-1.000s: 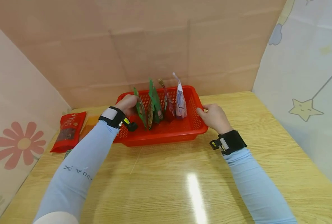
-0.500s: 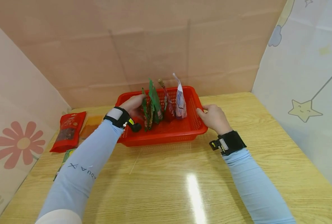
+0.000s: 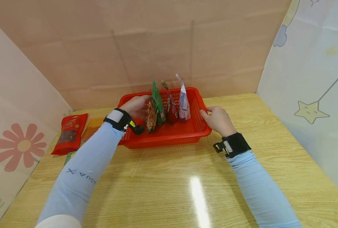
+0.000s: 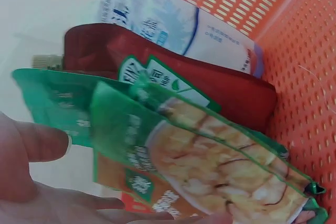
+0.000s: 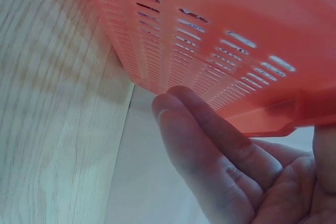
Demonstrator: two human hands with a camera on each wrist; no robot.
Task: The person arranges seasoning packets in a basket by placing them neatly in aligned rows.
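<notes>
Inside a red perforated plastic basket (image 3: 160,141), several packets stand in a row. My left hand (image 3: 136,106) reaches in at the left end, thumb and fingers spread beside green-and-brown food packets (image 4: 210,156) with pictures on them. In the head view those packets (image 3: 151,119) lean right against a taller green packet (image 3: 158,103). Behind them come a dark red spouted pouch (image 4: 97,51) lettered HEINZ and a white-and-blue bag (image 3: 184,106). My right hand (image 3: 218,120) grips the basket's right rim, thumb on top and fingers beneath the edge.
On the wooden table (image 3: 163,190), left of the basket, lie a red pouch (image 3: 70,133) with a see-through window and an orange packet (image 3: 91,127). A green packet (image 3: 69,156) is partly hidden by the left sleeve. A papered wall stands close behind the basket.
My left hand has moved right with the leftmost green packet, which now leans against the others with its front more visible. The right hand and basket have stayed put.
</notes>
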